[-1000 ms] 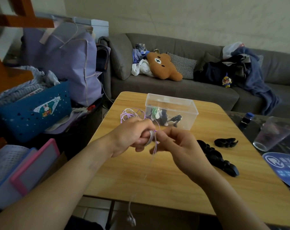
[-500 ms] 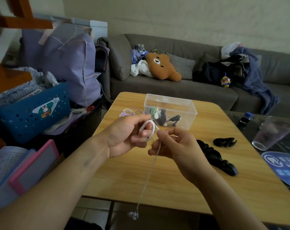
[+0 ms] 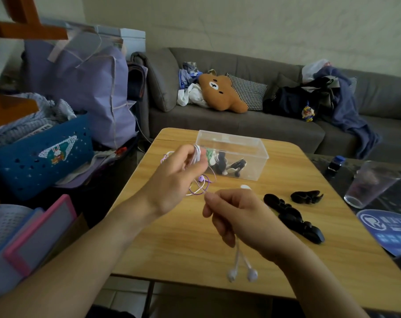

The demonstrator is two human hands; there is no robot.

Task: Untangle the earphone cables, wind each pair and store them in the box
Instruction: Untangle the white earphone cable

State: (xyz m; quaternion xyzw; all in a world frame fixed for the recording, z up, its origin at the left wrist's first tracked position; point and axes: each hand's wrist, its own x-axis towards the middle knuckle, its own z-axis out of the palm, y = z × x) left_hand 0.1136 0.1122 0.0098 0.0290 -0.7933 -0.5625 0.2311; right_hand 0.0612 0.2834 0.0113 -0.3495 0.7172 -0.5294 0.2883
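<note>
- Above the tabletop [image 3: 309, 249], the left hand [image 3: 172, 182] has its grip closed on loops of white earphone cable [image 3: 196, 154].
- Just below it, the right hand [image 3: 238, 216] pinches the same cable; two earbuds [image 3: 242, 274] hang under that grip.
- Past both grips sits the clear box [image 3: 252, 152], with wound earphones inside.

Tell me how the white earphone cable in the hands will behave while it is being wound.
Probably floppy: the white earphone cable hangs limp below the right hand, earbuds dangling. Likely light: a pinch by the left hand holds its coil. It may snag, since purple cable loops beside it.
</note>
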